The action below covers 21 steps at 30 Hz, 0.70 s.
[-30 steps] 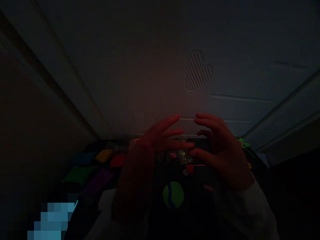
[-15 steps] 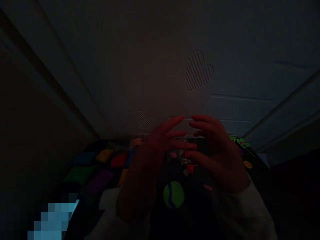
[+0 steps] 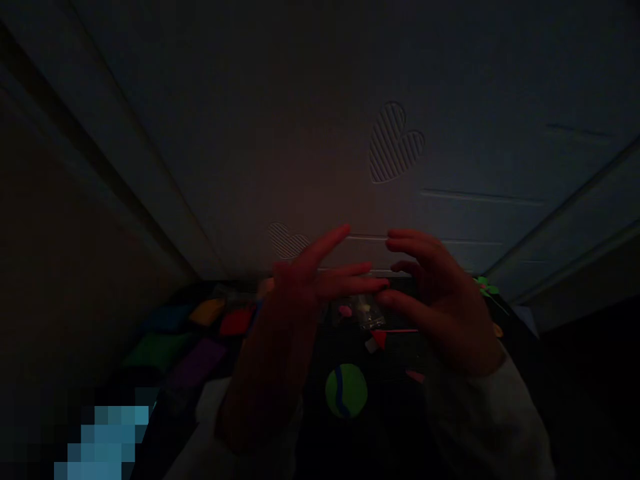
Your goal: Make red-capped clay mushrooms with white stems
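In dim light, my left hand (image 3: 305, 287) is raised over the dark tabletop (image 3: 385, 433), its fingers stretched out and spread. Facing it, my right hand (image 3: 445, 300) has curved fingers held apart from the thumb. The right thumb meets or nearly meets a left fingertip; a dark speck there is too small to name. Neither hand visibly holds anything. Below them lies a flat green disc (image 3: 355, 390) crossed by a wavy blue strip. Just beyond it are a small red triangular piece (image 3: 379, 339), a clear plastic packet (image 3: 369, 313) and a pink bit (image 3: 345, 311).
Coloured packets, among them green (image 3: 157, 350), purple (image 3: 200, 360) and red (image 3: 237, 321) ones, lie at the left. A green flower shape (image 3: 485, 287) is at the far right. Behind stands a pale panel (image 3: 320, 133) with embossed hearts. A bright blurred patch (image 3: 107, 437) fills the lower left.
My left hand has shifted slightly left and turned, its fingers spreading wider. My right hand has barely moved, its fingers a little further apart. The things on the table look unmoved.
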Motion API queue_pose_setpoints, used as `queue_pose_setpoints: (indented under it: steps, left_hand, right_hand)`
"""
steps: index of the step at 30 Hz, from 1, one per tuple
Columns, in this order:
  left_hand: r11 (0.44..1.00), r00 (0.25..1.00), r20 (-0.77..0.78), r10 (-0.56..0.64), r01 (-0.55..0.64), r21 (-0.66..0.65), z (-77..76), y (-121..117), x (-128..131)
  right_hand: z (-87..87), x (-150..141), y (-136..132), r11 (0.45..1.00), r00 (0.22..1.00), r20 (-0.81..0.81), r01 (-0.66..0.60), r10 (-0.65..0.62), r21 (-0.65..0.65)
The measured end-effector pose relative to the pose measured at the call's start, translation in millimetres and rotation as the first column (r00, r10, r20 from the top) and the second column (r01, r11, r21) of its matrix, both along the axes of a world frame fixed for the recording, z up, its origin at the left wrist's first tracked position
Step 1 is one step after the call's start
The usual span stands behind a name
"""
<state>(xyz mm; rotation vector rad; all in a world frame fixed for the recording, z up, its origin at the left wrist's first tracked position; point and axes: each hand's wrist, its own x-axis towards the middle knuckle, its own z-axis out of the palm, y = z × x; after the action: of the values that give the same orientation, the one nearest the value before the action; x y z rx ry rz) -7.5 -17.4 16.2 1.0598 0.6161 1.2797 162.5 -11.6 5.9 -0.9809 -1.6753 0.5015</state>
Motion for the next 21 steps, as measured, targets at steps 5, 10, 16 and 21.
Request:
queue_pose_setpoints:
  steps: [5, 10, 16, 21]
  left_hand:
    - [0.983, 0.997, 0.070, 0.019, -0.006, -0.181, 4.2, 0.7, 2.0]
    - [0.974, 0.997, 0.060, 0.040, -0.025, -0.225, 7.8, 1.5, 4.8]
    - [0.975, 0.997, 0.053, 0.048, -0.036, -0.221, 7.9, 3.4, 5.4]
    - [0.984, 0.998, -0.039, 0.047, -0.053, -0.168, 5.5, 5.6, 2.5]
  right_hand:
    - [-3.8, 0.9, 3.7, 0.993, 0.997, -0.081, -0.024, 0.014, -0.117]
    - [-4.4, 1.3, 5.4, 0.987, 0.994, -0.107, -0.047, 0.031, -0.151]
    - [-3.8, 2.4, 5.1, 0.997, 0.998, -0.057, -0.042, 0.038, -0.072]
    - [-1.7, 2.0, 3.2, 1.000, 1.000, 0.017, -0.016, 0.015, 0.007]
